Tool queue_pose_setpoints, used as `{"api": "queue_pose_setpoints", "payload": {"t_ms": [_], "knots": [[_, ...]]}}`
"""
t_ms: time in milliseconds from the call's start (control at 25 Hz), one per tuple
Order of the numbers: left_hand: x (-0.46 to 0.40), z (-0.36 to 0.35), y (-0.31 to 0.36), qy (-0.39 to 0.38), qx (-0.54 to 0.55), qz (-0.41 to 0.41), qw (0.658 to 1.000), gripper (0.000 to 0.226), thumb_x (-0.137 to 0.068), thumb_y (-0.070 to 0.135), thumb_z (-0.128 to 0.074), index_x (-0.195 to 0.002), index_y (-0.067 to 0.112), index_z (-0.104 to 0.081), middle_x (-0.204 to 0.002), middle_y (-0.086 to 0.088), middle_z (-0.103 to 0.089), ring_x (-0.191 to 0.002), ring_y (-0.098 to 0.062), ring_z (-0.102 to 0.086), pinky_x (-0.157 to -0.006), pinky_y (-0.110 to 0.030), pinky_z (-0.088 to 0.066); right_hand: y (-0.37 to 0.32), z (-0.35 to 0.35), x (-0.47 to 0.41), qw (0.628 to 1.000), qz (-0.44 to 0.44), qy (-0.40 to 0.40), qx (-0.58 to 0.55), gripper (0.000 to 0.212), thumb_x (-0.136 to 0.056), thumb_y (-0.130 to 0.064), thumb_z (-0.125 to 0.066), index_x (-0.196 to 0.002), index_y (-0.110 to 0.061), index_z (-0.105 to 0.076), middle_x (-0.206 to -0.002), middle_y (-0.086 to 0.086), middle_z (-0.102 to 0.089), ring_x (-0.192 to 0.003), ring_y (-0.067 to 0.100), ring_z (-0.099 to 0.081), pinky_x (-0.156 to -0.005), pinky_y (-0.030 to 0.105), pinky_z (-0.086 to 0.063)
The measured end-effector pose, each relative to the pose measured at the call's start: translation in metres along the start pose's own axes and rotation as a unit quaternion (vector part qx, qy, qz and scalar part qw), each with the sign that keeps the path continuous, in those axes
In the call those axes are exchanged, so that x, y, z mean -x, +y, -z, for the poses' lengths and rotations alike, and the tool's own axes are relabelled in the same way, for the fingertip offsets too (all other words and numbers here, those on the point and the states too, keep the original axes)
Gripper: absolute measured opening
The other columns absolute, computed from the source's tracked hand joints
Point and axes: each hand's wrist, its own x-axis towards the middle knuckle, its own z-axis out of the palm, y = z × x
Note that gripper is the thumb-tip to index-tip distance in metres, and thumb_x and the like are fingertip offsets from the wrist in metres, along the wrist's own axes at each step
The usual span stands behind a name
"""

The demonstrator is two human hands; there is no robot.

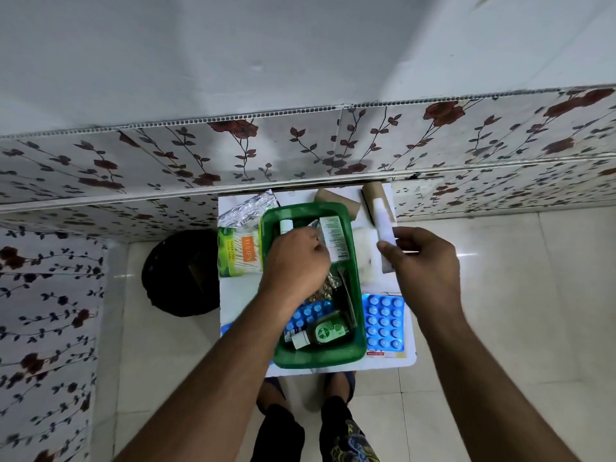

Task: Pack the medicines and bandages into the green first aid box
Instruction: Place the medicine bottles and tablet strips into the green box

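The green first aid box stands on a small white table. Inside lie a white medicine carton, a small white bottle, a blue tablet strip and a green bottle. My left hand reaches into the box with its fingers closed on a silvery strip beside the carton; what exactly it grips is partly hidden. My right hand hovers to the right of the box and pinches a white bandage roll.
On the table around the box lie a cotton bud pack, a foil packet, a brown bandage roll, white gauze and a blue blister sheet. A black bin stands on the floor at left. Flowered wall panels behind.
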Motion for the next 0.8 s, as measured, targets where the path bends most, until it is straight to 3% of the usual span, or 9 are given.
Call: {"api": "queue_pose_setpoints", "payload": {"t_ms": [40,120,240,320,400,560,640,720,800], "knots": [[0.004,0.012,-0.004,0.027,0.027,-0.012,0.999,0.029,-0.093,0.011,-0.053,-0.12,0.014,-0.064,-0.103,0.004,-0.07,-0.046,-0.001,-0.057,-0.043,-0.015,-0.041,-0.012,-0.008,0.01,1.0,0.017,-0.012,0.011,0.019,-0.081,-0.024,-0.076,-0.099,-0.023,-0.072,-0.079,-0.012,-0.071,-0.061,0.005,-0.066,-0.069,0.029,-0.055],[0.014,0.042,-0.019,0.115,0.093,-0.02,0.989,0.022,-0.092,0.013,-0.058,-0.11,0.019,-0.069,-0.095,0.006,-0.071,-0.058,0.001,-0.064,-0.052,-0.011,-0.047,-0.028,-0.032,0.026,0.991,0.076,-0.038,0.099,0.015,-0.083,-0.03,-0.072,-0.096,-0.022,-0.071,-0.08,-0.009,-0.072,-0.069,0.014,-0.067,-0.066,0.029,-0.05],[0.021,0.073,-0.059,0.209,0.136,0.037,0.968,0.019,-0.088,0.008,-0.059,-0.094,0.021,-0.072,-0.086,0.004,-0.072,-0.079,-0.016,-0.07,-0.075,-0.036,-0.058,-0.033,-0.073,0.029,0.934,0.176,-0.066,0.303,0.013,-0.089,-0.026,-0.06,-0.095,-0.016,-0.066,-0.09,0.006,-0.069,-0.081,0.03,-0.066,-0.062,0.031,-0.039],[0.019,0.08,-0.086,0.217,0.12,0.068,0.966,0.018,-0.087,0.006,-0.059,-0.092,0.019,-0.071,-0.084,0.0,-0.072,-0.079,-0.02,-0.07,-0.078,-0.041,-0.057,-0.032,-0.092,0.023,0.896,0.197,-0.089,0.387,0.013,-0.088,-0.012,-0.057,-0.099,-0.011,-0.064,-0.097,0.011,-0.068,-0.084,0.031,-0.067,-0.061,0.029,-0.036],[0.015,0.078,-0.104,0.208,0.108,0.075,0.969,0.017,-0.087,0.007,-0.059,-0.091,0.02,-0.07,-0.084,0.0,-0.071,-0.079,-0.019,-0.069,-0.076,-0.037,-0.056,-0.031,-0.099,0.015,0.879,0.206,-0.088,0.422,0.014,-0.086,-0.006,-0.058,-0.099,-0.008,-0.062,-0.097,0.012,-0.067,-0.082,0.031,-0.067,-0.06,0.028,-0.036],[0.018,0.076,-0.126,0.187,0.11,0.068,0.974,0.015,-0.088,0.01,-0.06,-0.092,0.022,-0.069,-0.086,0.003,-0.071,-0.081,-0.016,-0.069,-0.075,-0.03,-0.054,-0.031,-0.105,0.02,0.864,0.24,-0.085,0.434,0.016,-0.086,-0.017,-0.063,-0.101,-0.011,-0.062,-0.097,0.01,-0.067,-0.081,0.031,-0.068,-0.058,0.029,-0.037],[0.03,0.079,-0.132,0.178,0.095,0.065,0.977,0.016,-0.088,0.01,-0.061,-0.092,0.024,-0.069,-0.085,0.005,-0.071,-0.079,-0.012,-0.069,-0.073,-0.025,-0.052,-0.035,-0.093,0.033,0.875,0.25,-0.063,0.409,0.016,-0.089,-0.026,-0.058,-0.099,-0.015,-0.064,-0.094,0.006,-0.069,-0.079,0.031,-0.067,-0.057,0.029,-0.037],[0.043,0.08,-0.137,0.157,0.063,0.067,0.983,0.017,-0.085,0.011,-0.065,-0.091,0.026,-0.068,-0.084,0.006,-0.07,-0.076,-0.006,-0.066,-0.072,-0.021,-0.051,-0.041,-0.066,0.042,0.923,0.216,0.008,0.317,0.02,-0.09,-0.032,-0.055,-0.098,-0.02,-0.068,-0.09,-0.002,-0.072,-0.076,0.028,-0.067,-0.06,0.028,-0.039],[0.052,0.076,-0.144,0.097,0.042,0.056,0.993,0.02,-0.079,0.015,-0.073,-0.096,0.025,-0.068,-0.087,0.005,-0.067,-0.076,-0.008,-0.064,-0.076,-0.025,-0.053,-0.033,-0.037,0.031,0.964,0.136,0.103,0.202,0.019,-0.088,-0.03,-0.056,-0.096,-0.02,-0.07,-0.087,-0.004,-0.073,-0.08,0.025,-0.067,-0.065,0.026,-0.038]]}}
